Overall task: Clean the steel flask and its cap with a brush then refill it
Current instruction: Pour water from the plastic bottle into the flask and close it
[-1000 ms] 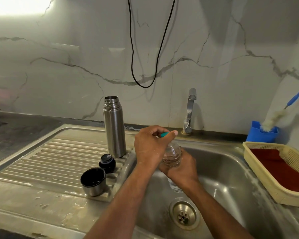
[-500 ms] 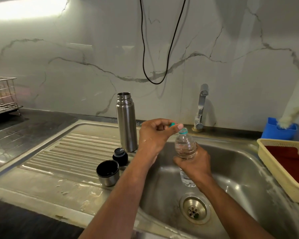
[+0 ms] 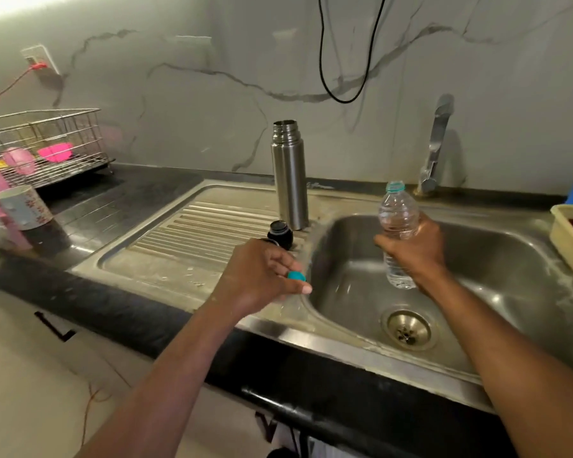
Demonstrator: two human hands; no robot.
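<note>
- Right hand (image 3: 414,249) grips an uncapped water bottle (image 3: 398,213) upright over the sink (image 3: 510,259).
- Left hand (image 3: 262,276) pinches the teal cap (image 3: 295,276) above the drainboard's front edge.
- Flask (image 3: 290,176) — open-mouthed — stands at the drainboard's back corner, stopper (image 3: 280,233) just in front.

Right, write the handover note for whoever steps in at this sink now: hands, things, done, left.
Left hand: pinches the teal bottle cap over the drainboard's front edge.
Right hand: grips the clear water bottle, upright and uncapped, over the sink.
Steel flask: upright and open at the back of the drainboard, beside the sink. Its black stopper lies in front of it; the cup lid is mostly hidden behind the left hand.
Done: bottle opened.
Left: pour the water into the flask, then fit stopper and cup lid.
</note>
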